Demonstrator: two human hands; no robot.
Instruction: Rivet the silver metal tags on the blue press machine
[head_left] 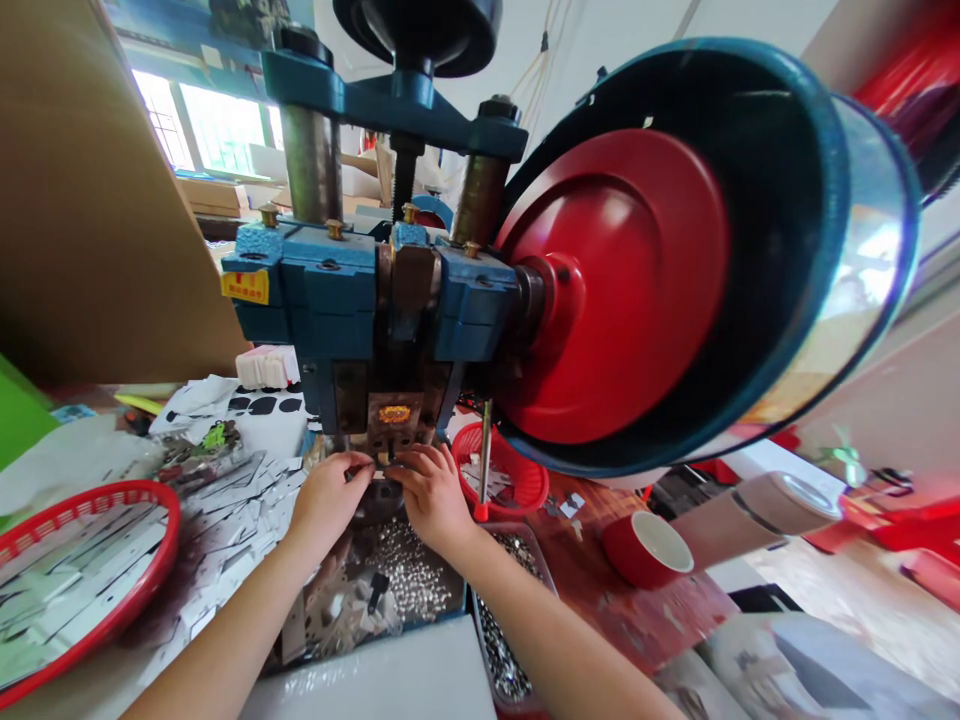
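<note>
A blue press machine (330,300) stands in front of me, its head above both hands. My left hand (334,490) is at the left of the press's work spot, thumb and fingers pinched together on something too small to name. Across from it, my right hand (431,490) reaches in with bent fingers close to the die; its fingertips are partly hidden, and what they hold, if anything, I cannot make out. Below the hands, many small shiny metal pieces (412,570) lie on the press bed, with flat metal parts (352,610) to their left.
A red basket (169,520) of flat strips stands at left, beside scattered strips (225,540). Behind my right arm are a red basket (536,480) and a tray (551,580) of metal pieces. A large red flywheel (637,290), a red cup (622,550) and a thermos (735,515) occupy the right.
</note>
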